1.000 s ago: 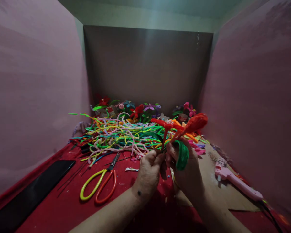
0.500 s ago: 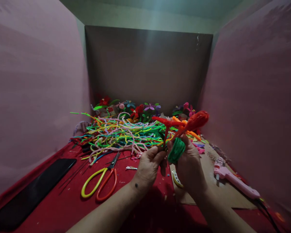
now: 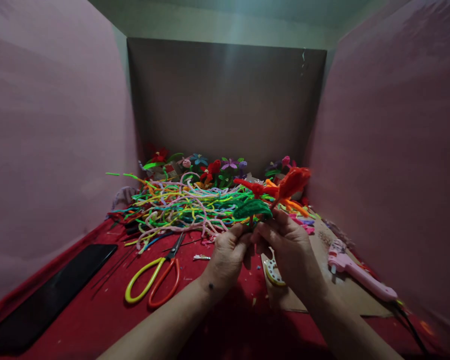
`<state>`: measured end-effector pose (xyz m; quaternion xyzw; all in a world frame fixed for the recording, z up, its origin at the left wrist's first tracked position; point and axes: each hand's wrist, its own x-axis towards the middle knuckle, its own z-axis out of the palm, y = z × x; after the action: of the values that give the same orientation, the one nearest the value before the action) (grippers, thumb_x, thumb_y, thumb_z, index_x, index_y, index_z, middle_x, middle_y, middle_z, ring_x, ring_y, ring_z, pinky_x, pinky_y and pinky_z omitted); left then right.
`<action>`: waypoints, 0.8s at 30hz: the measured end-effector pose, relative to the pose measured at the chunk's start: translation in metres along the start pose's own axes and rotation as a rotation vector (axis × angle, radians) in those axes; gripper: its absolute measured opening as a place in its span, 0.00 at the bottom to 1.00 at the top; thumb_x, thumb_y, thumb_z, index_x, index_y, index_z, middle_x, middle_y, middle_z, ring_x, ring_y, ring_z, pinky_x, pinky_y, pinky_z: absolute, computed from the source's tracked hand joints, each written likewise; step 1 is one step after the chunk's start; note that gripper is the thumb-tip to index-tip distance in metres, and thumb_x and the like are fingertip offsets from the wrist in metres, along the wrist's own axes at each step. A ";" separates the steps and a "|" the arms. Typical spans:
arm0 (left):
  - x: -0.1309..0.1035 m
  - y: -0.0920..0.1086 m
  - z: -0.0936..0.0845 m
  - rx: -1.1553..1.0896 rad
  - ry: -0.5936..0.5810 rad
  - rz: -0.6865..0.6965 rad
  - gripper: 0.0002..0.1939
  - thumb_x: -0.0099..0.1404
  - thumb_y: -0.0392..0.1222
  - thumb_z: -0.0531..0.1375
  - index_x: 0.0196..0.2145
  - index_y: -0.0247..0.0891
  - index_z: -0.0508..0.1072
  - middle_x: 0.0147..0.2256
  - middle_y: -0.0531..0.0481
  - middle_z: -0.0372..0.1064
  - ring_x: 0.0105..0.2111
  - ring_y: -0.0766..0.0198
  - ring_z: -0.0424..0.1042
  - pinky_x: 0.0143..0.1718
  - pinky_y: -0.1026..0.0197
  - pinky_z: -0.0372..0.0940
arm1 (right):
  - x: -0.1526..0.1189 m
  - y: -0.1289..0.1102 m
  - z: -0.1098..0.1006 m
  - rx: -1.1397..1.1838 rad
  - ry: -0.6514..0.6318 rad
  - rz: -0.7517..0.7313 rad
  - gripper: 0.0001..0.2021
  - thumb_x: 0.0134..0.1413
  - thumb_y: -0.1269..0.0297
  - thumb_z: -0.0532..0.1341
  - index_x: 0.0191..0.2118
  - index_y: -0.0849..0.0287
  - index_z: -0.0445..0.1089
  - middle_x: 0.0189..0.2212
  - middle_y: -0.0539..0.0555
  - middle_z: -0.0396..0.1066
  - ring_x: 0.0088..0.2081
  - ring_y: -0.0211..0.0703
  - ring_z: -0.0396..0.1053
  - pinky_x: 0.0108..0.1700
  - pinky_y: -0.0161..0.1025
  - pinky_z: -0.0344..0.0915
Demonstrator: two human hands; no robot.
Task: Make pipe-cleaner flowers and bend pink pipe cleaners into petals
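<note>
Pink walls (image 3: 52,130) stand on both sides of me, a dark panel (image 3: 225,100) closes off the far end, and a red cloth (image 3: 108,310) covers the surface I work over. My red flower (image 3: 257,188) is up in front of me, near the middle, held above the cloth. Its stem (image 3: 251,220) runs nearly upright, the lower end down among my fingers and the bloom on top, seen almost edge-on, petals spreading to left and right. Beside it a red bud (image 3: 294,182) slants up and to the right, its tip pointing away from the bloom. A green leaf (image 3: 252,209) lies crosswise below them, its long axis close to level.

My left hand (image 3: 227,252) has its back turned up, thumb and fingers clamped on the stem low down. My right hand (image 3: 294,242) meets it there, fingers drawn together on the stems; the exact pinch is hidden from me. My forearms (image 3: 157,315) slope in from the lower corners, and my hands almost touch.

Beyond lies a heap of fuzzy stems (image 3: 187,205); scissors (image 3: 171,257) rest to my left, a pink glue gun (image 3: 360,275) to my right on cardboard (image 3: 345,297).
</note>
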<state>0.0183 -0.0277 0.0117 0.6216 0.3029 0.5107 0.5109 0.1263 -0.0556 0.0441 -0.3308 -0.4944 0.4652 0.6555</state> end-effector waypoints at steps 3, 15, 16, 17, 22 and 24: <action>0.000 0.010 -0.001 0.030 0.046 -0.028 0.14 0.61 0.46 0.53 0.21 0.37 0.61 0.13 0.59 0.55 0.12 0.74 0.52 0.15 0.69 0.49 | -0.012 0.001 -0.004 -0.057 0.048 -0.002 0.15 0.50 0.63 0.59 0.45 0.58 0.62 0.22 0.47 0.67 0.19 0.30 0.61 0.19 0.28 0.55; 0.002 0.024 -0.002 0.029 0.136 0.026 0.16 0.60 0.37 0.52 0.16 0.37 0.60 0.13 0.58 0.56 0.16 0.73 0.55 0.21 0.68 0.53 | -0.033 0.016 -0.088 -1.232 -0.344 -0.071 0.16 0.50 0.65 0.56 0.46 0.60 0.67 0.45 0.60 0.66 0.46 0.50 0.64 0.48 0.47 0.60; 0.002 0.025 -0.001 0.028 0.137 0.024 0.15 0.60 0.37 0.52 0.16 0.37 0.61 0.13 0.58 0.56 0.16 0.73 0.55 0.21 0.68 0.53 | -0.033 0.019 -0.092 -1.286 -0.361 -0.106 0.20 0.48 0.66 0.57 0.49 0.61 0.65 0.48 0.61 0.64 0.49 0.51 0.62 0.50 0.49 0.58; 0.002 0.026 -0.001 0.030 0.135 0.019 0.15 0.60 0.37 0.52 0.16 0.37 0.61 0.13 0.58 0.56 0.16 0.73 0.55 0.21 0.68 0.53 | -0.033 0.023 -0.095 -1.328 -0.378 -0.123 0.23 0.47 0.67 0.58 0.52 0.61 0.63 0.50 0.61 0.63 0.50 0.53 0.60 0.52 0.50 0.57; 0.003 0.024 -0.001 0.008 0.131 -0.004 0.15 0.59 0.36 0.53 0.16 0.36 0.62 0.13 0.58 0.57 0.15 0.74 0.56 0.19 0.68 0.53 | -0.030 0.032 -0.098 -1.342 -0.392 -0.155 0.25 0.48 0.66 0.57 0.55 0.58 0.60 0.48 0.60 0.66 0.48 0.53 0.62 0.50 0.52 0.58; 0.005 0.019 -0.004 -0.044 0.123 -0.026 0.13 0.59 0.38 0.54 0.18 0.36 0.64 0.14 0.57 0.60 0.14 0.74 0.58 0.19 0.69 0.54 | -0.029 0.030 -0.096 -1.263 -0.332 -0.148 0.23 0.50 0.65 0.56 0.54 0.57 0.60 0.48 0.60 0.65 0.50 0.52 0.61 0.51 0.52 0.58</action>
<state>0.0138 -0.0271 0.0310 0.5736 0.3304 0.5480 0.5114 0.2076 -0.0694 -0.0204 -0.5409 -0.7884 0.0843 0.2806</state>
